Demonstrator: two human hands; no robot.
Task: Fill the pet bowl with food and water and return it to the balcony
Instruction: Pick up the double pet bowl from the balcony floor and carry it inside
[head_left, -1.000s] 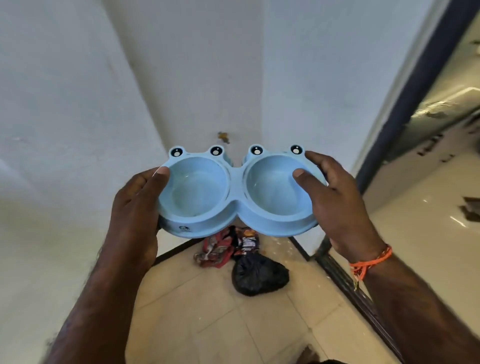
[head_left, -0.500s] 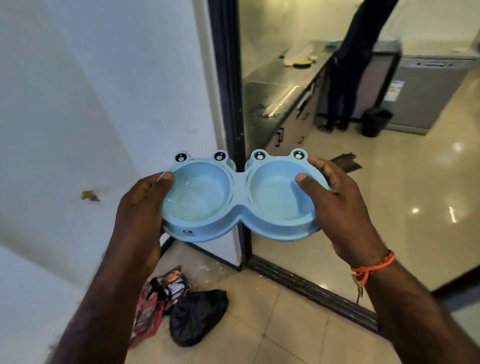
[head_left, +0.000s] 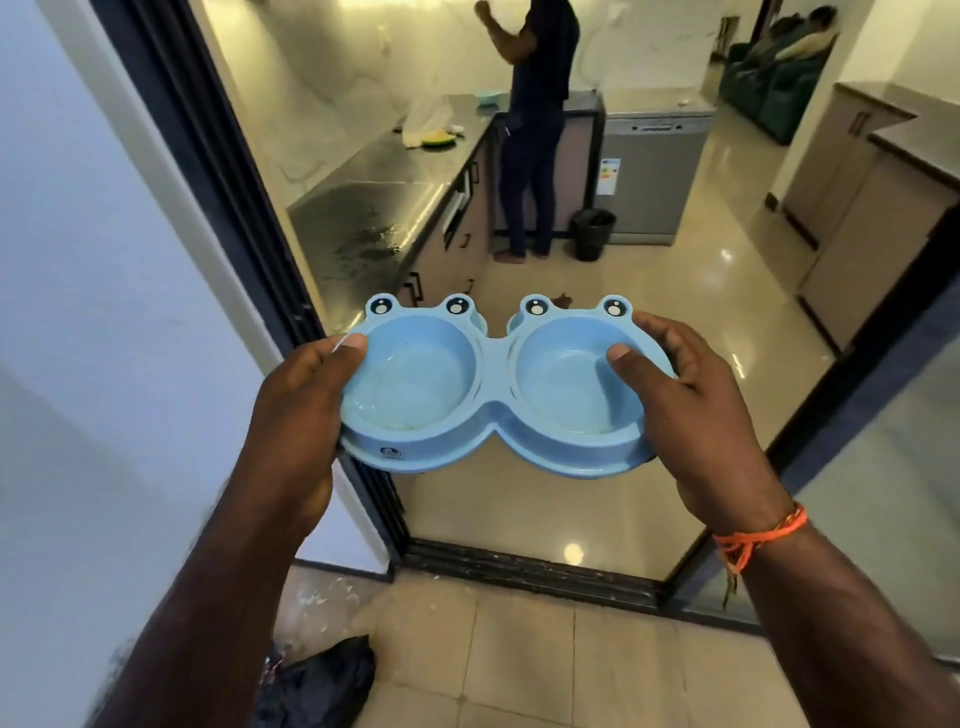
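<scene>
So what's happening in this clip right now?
A person is carrying a blue double pet bowl with both hands, the left hand on its left end and the right hand on its right end, thumbs over the rims. Both cups look empty of food, with perhaps a wet film. The person faces an open sliding doorway into a kitchen, where another person stands at the counter.

Dim, glossy floor (head_left: 649, 322) glare, fisheye edges
</scene>
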